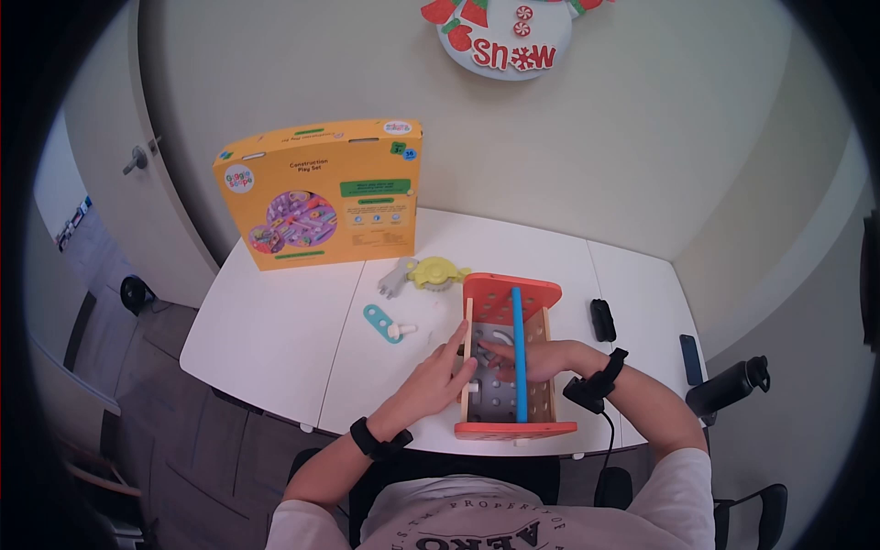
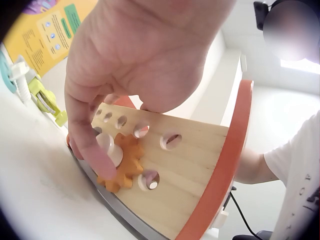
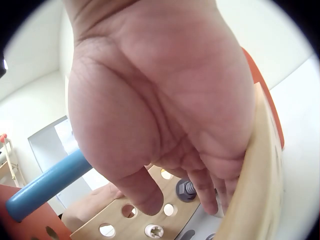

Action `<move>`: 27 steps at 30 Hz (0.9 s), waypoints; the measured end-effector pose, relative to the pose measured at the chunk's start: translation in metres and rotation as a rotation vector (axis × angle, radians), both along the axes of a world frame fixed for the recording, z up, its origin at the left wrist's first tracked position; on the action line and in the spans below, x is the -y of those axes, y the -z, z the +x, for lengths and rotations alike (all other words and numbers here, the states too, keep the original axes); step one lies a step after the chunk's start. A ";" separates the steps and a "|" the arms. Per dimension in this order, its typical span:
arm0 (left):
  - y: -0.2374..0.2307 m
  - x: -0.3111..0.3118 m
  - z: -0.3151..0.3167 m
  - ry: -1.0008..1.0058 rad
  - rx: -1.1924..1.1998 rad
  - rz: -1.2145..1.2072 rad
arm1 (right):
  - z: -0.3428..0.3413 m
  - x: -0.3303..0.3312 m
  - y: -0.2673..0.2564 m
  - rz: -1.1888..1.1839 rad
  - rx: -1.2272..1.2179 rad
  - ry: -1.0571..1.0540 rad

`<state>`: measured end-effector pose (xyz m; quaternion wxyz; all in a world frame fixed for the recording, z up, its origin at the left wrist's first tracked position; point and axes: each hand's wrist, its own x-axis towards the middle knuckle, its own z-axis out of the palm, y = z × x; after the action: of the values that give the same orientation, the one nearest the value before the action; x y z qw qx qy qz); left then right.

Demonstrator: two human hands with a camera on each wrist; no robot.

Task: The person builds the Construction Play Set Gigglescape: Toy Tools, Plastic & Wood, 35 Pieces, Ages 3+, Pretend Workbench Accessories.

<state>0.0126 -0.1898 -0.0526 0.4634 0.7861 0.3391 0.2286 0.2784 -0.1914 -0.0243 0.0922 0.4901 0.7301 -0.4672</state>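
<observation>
A toy toolbox with a wooden side panel, orange-red ends and a blue bar handle stands on the table. My left hand reaches over its left panel. Outside the panel, its fingers curl down around a white toy bolt at an orange gear, while the thumb lies at the panel's top edge. My right hand reaches in under the handle, its thumb and fingers apart. Beside those fingers is a dark grey nut with a threaded shaft at the panel's inner face.
Left of the toolbox lie a teal strip with a white bolt, a yellow-green toy saw and a grey toy piece. A yellow box stands behind. A black case, phone and bottle are right.
</observation>
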 end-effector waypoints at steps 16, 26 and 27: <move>0.036 -0.010 0.007 -0.032 0.056 0.030 | -0.009 0.004 -0.002 0.105 -0.016 0.079; 0.024 -0.012 0.005 0.003 0.037 -0.279 | -0.011 0.018 -0.011 0.130 0.177 -0.246; 0.029 -0.013 0.006 -0.006 0.039 -0.281 | -0.010 0.020 -0.010 0.139 0.191 -0.267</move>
<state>0.0188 -0.1766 -0.0819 0.5747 0.7078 0.3612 0.1955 0.2686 -0.2118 -0.0142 0.1884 0.4363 0.8069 -0.3507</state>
